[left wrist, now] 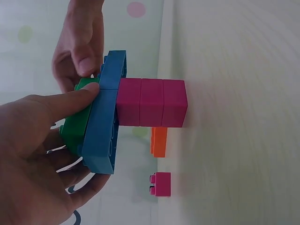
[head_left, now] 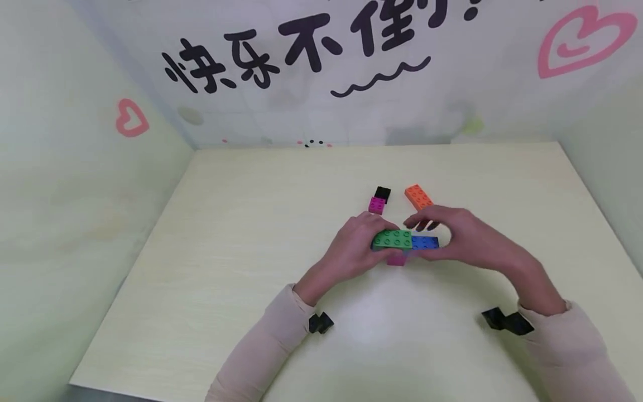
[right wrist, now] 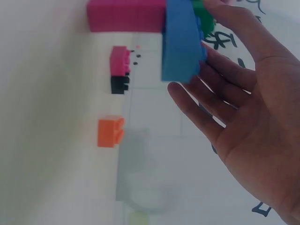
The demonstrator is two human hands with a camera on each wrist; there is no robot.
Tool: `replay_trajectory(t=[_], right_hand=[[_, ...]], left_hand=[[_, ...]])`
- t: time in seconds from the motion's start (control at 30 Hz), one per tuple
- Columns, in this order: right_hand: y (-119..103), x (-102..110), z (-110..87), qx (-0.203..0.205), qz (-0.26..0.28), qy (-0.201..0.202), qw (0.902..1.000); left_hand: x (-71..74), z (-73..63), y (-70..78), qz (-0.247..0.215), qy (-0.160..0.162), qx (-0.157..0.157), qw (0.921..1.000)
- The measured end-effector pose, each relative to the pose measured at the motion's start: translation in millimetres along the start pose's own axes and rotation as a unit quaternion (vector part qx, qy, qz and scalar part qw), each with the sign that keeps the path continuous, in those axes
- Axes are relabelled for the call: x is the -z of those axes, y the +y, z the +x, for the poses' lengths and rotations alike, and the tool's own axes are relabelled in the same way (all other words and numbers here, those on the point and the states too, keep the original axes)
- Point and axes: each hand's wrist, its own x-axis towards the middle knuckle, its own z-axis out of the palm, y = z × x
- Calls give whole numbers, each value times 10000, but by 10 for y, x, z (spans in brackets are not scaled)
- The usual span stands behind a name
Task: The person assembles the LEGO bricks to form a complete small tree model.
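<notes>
The left hand (head_left: 359, 243) grips a green brick (head_left: 393, 239) and the blue brick (left wrist: 99, 136) beneath it, thumb on the near side and fingers behind. A second blue brick (head_left: 425, 243) continues the row to the right, its studs bare. Under the two blue bricks stands a column of three magenta bricks (left wrist: 152, 103). The right hand (head_left: 467, 234) curves loosely around the right end, thumb near the green brick and fingers spread behind the blue one. Whether its fingertips touch the bricks cannot be told.
Behind the hands, a loose magenta brick (head_left: 377, 205) lies against a black brick (head_left: 383, 194). An orange brick (head_left: 418, 196) lies beyond the right hand. White walls with drawings close off the pale table (head_left: 226, 234) at the back and sides.
</notes>
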Motion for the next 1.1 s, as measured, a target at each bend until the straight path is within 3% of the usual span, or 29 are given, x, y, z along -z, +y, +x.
replay_trajectory(t=[0.1, 0.2, 0.37, 0.53, 0.87, 1.1], right_hand=[[44, 195, 145, 125, 27, 173, 9998], [162, 277, 417, 180, -119, 252, 9994], [462, 145, 878, -83, -239, -250, 9994], [684, -5, 1118, -443, -596, -803, 9940], [729, -77, 1225, -420, -732, -857, 9927], [534, 102, 1012, -427, -681, -199, 9966]], left_hand=[[6, -16, 6, 31, -114, 101, 9999], [15, -25, 1, 74, -221, 217, 9995], [20, -49, 4, 95, -347, 308, 9989], [20, -50, 13, 76, -368, 298, 9988], [32, -42, 16, 76, -343, 206, 9992], [34, -43, 10, 174, -305, 215, 9992]])
